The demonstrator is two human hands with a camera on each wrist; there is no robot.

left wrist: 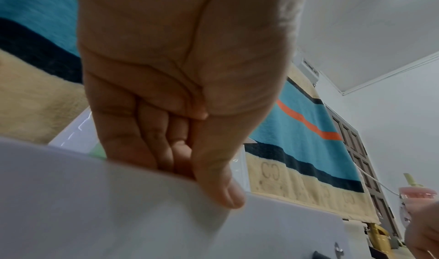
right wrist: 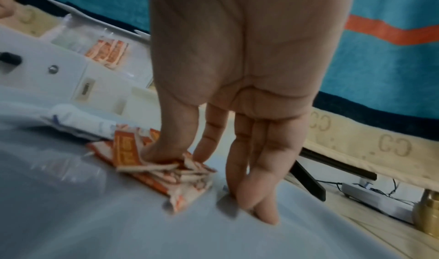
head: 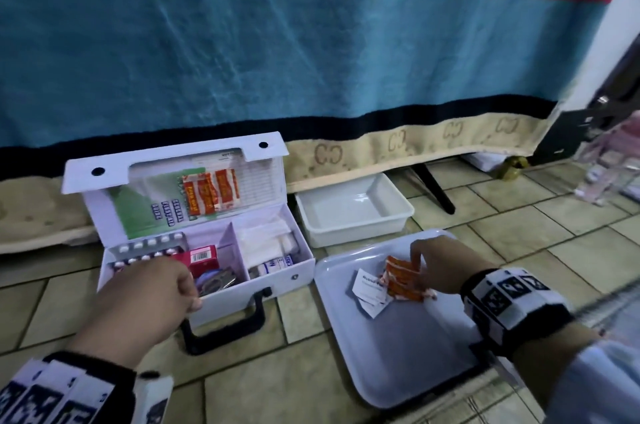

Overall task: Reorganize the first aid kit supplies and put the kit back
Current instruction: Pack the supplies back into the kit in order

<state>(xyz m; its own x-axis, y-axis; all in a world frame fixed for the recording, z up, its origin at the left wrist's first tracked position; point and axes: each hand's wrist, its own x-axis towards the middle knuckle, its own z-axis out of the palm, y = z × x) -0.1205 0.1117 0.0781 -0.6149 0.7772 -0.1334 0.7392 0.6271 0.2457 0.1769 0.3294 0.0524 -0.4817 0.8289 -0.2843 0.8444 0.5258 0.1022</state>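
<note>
The white first aid kit [head: 242, 299] stands open on the tiled floor, lid up, with orange packets [head: 211, 193] in the lid pocket. Inside lie blister packs [head: 149, 249], a red box [head: 202, 257], scissors [head: 216, 280] and gauze [head: 266, 236]. My left hand [head: 188, 288] grips the kit's front wall [left wrist: 95, 197], thumb outside and fingers [left wrist: 161, 150] inside. To the right, on a flat grey tray [head: 398, 354], my right hand [head: 420, 264] pinches a stack of orange plaster packets [right wrist: 152, 171] between thumb and forefinger. White alcohol pads [head: 370, 288] lie beside them.
An empty white tub [head: 353, 209] sits behind the tray, under the edge of a hanging blue blanket [head: 311, 60]. A black leg [head: 434, 188] slants down to the floor. A power strip [right wrist: 375, 201] and a brass object [head: 512, 167] lie at the right.
</note>
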